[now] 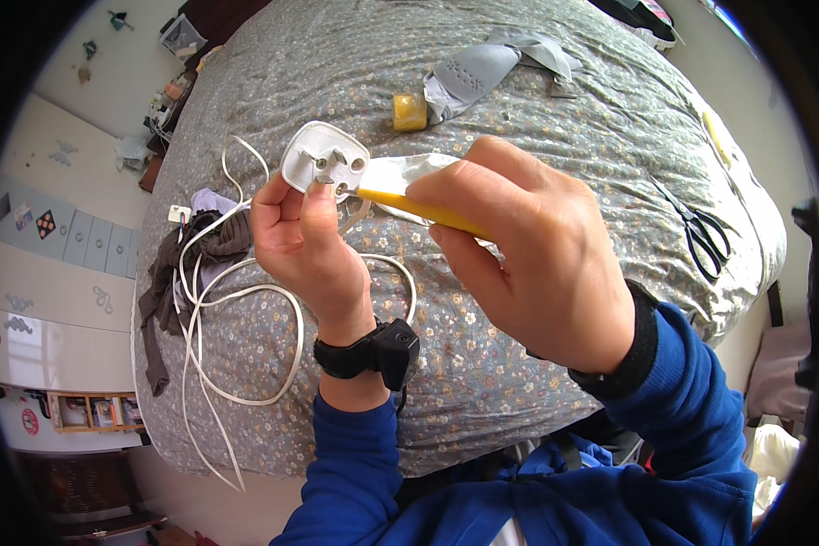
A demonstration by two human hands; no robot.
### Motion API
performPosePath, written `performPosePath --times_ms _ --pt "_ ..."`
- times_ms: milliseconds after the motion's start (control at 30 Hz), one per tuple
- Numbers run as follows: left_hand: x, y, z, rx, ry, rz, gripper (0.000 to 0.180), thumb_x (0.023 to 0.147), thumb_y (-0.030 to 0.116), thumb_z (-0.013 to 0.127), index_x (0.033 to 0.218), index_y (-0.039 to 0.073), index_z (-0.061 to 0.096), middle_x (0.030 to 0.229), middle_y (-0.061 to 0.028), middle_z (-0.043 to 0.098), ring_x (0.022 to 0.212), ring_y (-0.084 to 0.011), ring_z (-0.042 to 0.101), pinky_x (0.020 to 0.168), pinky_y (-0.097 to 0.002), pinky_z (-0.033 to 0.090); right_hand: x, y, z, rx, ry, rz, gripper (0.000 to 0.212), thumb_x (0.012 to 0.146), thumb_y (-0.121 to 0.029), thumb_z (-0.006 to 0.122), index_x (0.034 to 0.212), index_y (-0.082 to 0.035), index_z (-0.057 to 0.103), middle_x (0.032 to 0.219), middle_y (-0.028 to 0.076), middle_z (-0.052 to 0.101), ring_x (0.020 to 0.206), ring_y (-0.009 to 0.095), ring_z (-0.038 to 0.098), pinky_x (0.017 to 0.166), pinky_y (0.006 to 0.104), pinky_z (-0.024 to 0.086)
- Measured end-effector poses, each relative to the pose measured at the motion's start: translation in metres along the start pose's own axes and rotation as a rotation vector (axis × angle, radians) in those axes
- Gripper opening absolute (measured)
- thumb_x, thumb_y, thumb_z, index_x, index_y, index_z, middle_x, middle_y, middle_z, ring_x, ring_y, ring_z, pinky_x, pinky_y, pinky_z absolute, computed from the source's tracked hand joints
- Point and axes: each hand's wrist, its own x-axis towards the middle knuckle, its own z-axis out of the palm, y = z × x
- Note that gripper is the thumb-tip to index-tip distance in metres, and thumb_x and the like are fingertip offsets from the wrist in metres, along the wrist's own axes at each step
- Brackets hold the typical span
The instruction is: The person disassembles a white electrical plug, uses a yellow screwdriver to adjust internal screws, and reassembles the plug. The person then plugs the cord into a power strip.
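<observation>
My left hand (311, 246) pinches a white electrical plug (302, 144) between thumb and fingers, its flat metal pins and round screw holes facing up. In my right hand (551, 250) is a yellow-handled screwdriver (428, 213), gripped between thumb and fingers. Its tip meets the plug at the lower screw hole; whether it sits in the screw slot is too small to tell. A white cable (291, 300) lies in loose loops below and left of my left hand. Something white (414, 173) lies partly hidden behind my right hand.
A flowered bedspread (491, 382) spreads beneath everything. On it lie a yellow tape roll (409, 112), a grey cloth piece (469, 77), black-handled scissors (701, 238) at the right, and dark clothing (159, 300) at the left. Near that clothing is a small white connector (176, 214) with coloured wires.
</observation>
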Motion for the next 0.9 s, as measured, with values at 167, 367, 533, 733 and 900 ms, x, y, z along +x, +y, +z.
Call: performPosePath --times_ms 167,367,533,733,900 --pt "0.0002 0.0005 0.0001 -0.006 -0.003 -0.009 0.025 0.086 0.011 0.06 0.107 -0.004 0.059 0.101 -0.0113 0.066 0.088 -0.016 0.064 0.078 -0.0276 0.052 0.0015 -0.0009 0.0004 -0.057 0.044 -0.082 0.026 0.076 0.003 0.07 0.099 -0.008 0.069 0.081 0.009 0.055 0.066 0.027 0.059 0.058 0.0359 0.047" --pt "0.0001 0.0002 0.0001 -0.002 -0.004 -0.005 0.026 0.085 0.009 0.059 0.108 -0.005 0.059 0.102 -0.0118 0.066 0.089 -0.0173 0.065 0.08 -0.0297 0.054 0.0013 -0.0004 0.0002 -0.173 0.051 -0.119 0.029 0.073 0.0 0.071 0.1 -0.012 0.07 0.081 0.006 0.054 0.069 0.023 0.058 0.058 0.0346 0.048" --pt "0.0001 0.001 0.0 0.007 -0.003 -0.007 0.028 0.085 0.006 0.057 0.109 -0.006 0.059 0.104 -0.0129 0.066 0.09 -0.0188 0.066 0.08 -0.0307 0.055 0.0009 0.0015 0.0017 -0.214 0.066 -0.143 0.032 0.071 -0.001 0.071 0.101 -0.014 0.07 0.082 0.004 0.054 0.07 0.022 0.058 0.058 0.0344 0.048" --pt "-0.001 0.0021 0.0 0.001 -0.004 -0.014 0.027 0.085 0.004 0.055 0.109 -0.006 0.059 0.104 -0.0129 0.066 0.091 -0.0191 0.066 0.08 -0.031 0.055 0.0 0.0003 0.0019 -0.242 0.056 -0.147 0.032 0.07 -0.002 0.071 0.1 -0.014 0.07 0.083 0.004 0.054 0.072 0.021 0.059 0.056 0.0336 0.048" --pt "-0.0009 0.0018 -0.0001 0.007 -0.011 -0.004 0.027 0.085 0.005 0.056 0.109 -0.006 0.059 0.104 -0.0129 0.066 0.091 -0.0186 0.066 0.079 -0.0309 0.055 0.0004 -0.0007 0.0031 -0.269 0.056 -0.151 0.032 0.068 -0.003 0.071 0.099 -0.014 0.07 0.083 0.003 0.054 0.072 0.021 0.059 0.055 0.0333 0.048"
